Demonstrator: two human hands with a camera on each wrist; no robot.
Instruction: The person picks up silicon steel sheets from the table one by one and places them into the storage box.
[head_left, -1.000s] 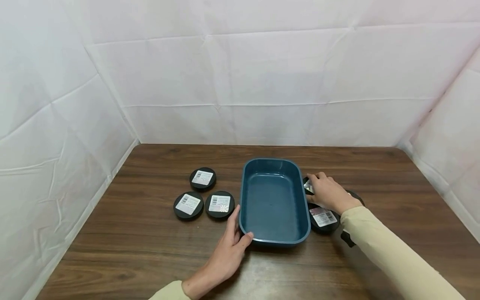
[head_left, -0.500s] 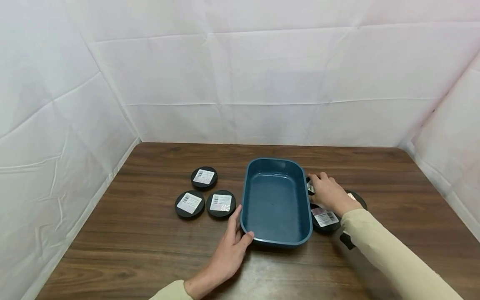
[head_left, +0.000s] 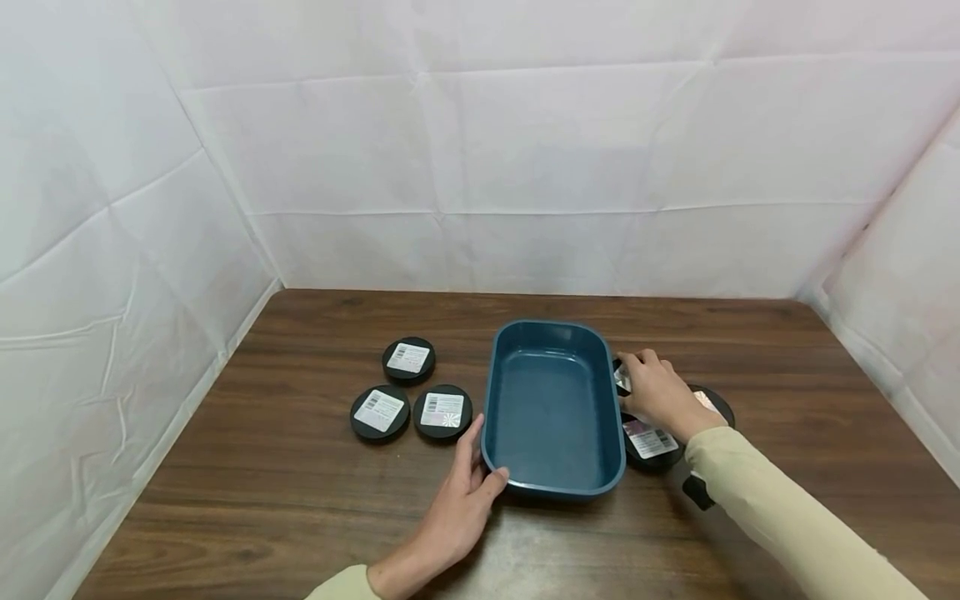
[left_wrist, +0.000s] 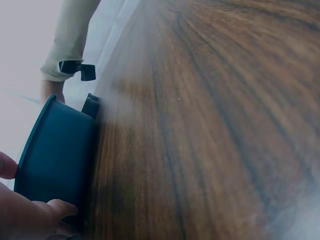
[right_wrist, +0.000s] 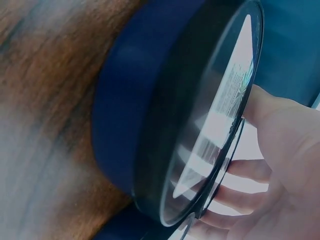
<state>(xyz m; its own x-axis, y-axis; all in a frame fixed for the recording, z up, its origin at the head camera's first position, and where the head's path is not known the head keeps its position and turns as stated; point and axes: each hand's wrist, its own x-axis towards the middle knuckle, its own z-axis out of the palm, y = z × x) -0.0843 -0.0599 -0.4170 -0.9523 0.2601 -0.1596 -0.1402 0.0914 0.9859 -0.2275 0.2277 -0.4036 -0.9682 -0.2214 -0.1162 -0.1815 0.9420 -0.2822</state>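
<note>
A blue rectangular tray [head_left: 555, 417] with rounded corners stands mid-table, its inside bare. My left hand [head_left: 461, 504] grips its near left corner, thumb at the rim and fingers along the outer wall, as the left wrist view also shows. Just right of the tray, my right hand [head_left: 660, 396] holds a flat round black container [head_left: 622, 377] with a label, mostly covered by the fingers. Nearer, under the right wrist, lies a second round container [right_wrist: 150, 110], dark blue below and black above with a label on top. A third round container [head_left: 716, 403] shows partly behind the wrist.
Left of the tray, three labelled round black containers lie close together: a far one [head_left: 408, 360], a left one [head_left: 379, 413] and a right one [head_left: 443, 413]. White sheeting [head_left: 525, 167] hangs behind and beside the brown wooden table [head_left: 247, 500].
</note>
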